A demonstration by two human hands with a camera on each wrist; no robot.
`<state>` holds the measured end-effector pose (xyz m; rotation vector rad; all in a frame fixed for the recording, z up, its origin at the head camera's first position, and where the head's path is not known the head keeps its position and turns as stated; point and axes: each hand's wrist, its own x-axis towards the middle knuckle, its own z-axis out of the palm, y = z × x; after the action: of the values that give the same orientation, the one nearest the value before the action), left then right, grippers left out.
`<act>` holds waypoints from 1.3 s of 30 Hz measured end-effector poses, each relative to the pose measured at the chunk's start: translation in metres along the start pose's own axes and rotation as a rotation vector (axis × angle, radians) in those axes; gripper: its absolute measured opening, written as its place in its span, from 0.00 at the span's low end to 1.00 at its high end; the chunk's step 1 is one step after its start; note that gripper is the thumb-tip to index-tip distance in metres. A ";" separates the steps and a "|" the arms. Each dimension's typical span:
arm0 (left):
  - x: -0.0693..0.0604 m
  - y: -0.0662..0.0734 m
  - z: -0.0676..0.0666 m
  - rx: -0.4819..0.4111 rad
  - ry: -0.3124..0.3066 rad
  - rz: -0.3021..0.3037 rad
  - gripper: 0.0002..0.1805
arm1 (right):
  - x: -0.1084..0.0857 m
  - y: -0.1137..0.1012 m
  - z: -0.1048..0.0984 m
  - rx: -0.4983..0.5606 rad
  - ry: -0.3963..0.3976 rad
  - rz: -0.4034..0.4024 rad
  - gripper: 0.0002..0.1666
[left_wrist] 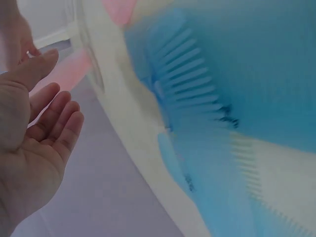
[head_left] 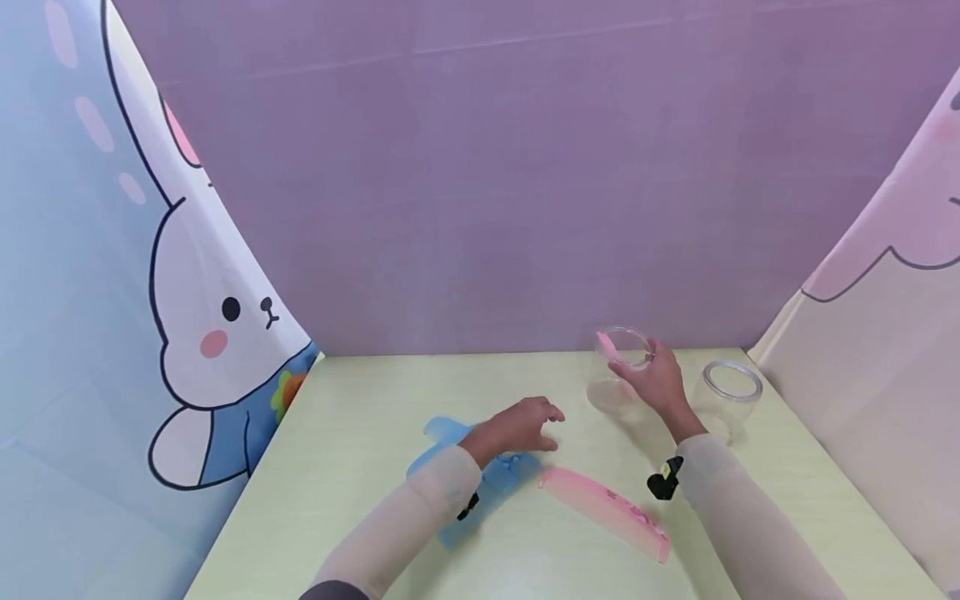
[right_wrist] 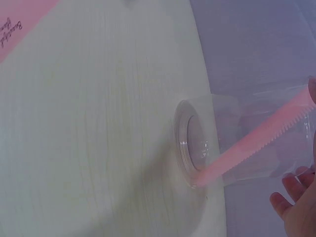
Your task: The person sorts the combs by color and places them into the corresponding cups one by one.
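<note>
My right hand (head_left: 658, 379) holds a clear plastic jar (head_left: 611, 396) by its upper part, near the back of the table. Inside that jar a pink comb (right_wrist: 261, 131) leans slantwise, its upper end by the rim and its teeth along one side. The left hand (head_left: 517, 427) hovers with loosely bent fingers and nothing in them. Under the left forearm lie blue combs (head_left: 498, 483), partly covered by the sleeve, with wide and fine teeth showing in the left wrist view. Another pink comb (head_left: 607, 510) lies flat between the two arms.
A second clear jar (head_left: 731, 402) with a silvery rim stands right of my right hand. The pale table (head_left: 360, 467) meets a purple backdrop (head_left: 487, 208) behind. Printed cloths, one with a rabbit (head_left: 202, 350), hang at both sides.
</note>
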<state>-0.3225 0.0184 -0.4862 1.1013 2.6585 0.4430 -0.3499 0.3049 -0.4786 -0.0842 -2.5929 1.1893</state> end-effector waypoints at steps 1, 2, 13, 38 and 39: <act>0.000 0.000 0.003 0.009 -0.007 0.008 0.28 | 0.000 0.000 0.000 -0.002 -0.005 0.005 0.58; 0.000 0.001 0.005 0.018 -0.016 0.015 0.28 | -0.001 0.000 0.000 -0.003 -0.009 0.008 0.59; -0.005 0.010 0.021 0.123 -0.128 0.058 0.33 | -0.003 0.000 0.000 -0.005 -0.022 0.025 0.62; -0.003 0.023 0.036 0.353 -0.196 0.221 0.16 | 0.000 0.003 0.001 0.001 -0.014 0.007 0.61; -0.002 0.023 0.036 0.352 -0.195 0.223 0.16 | 0.000 0.003 0.001 -0.003 -0.012 0.007 0.61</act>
<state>-0.2946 0.0391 -0.5109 1.4660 2.5073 -0.1014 -0.3508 0.3062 -0.4813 -0.0870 -2.6070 1.1916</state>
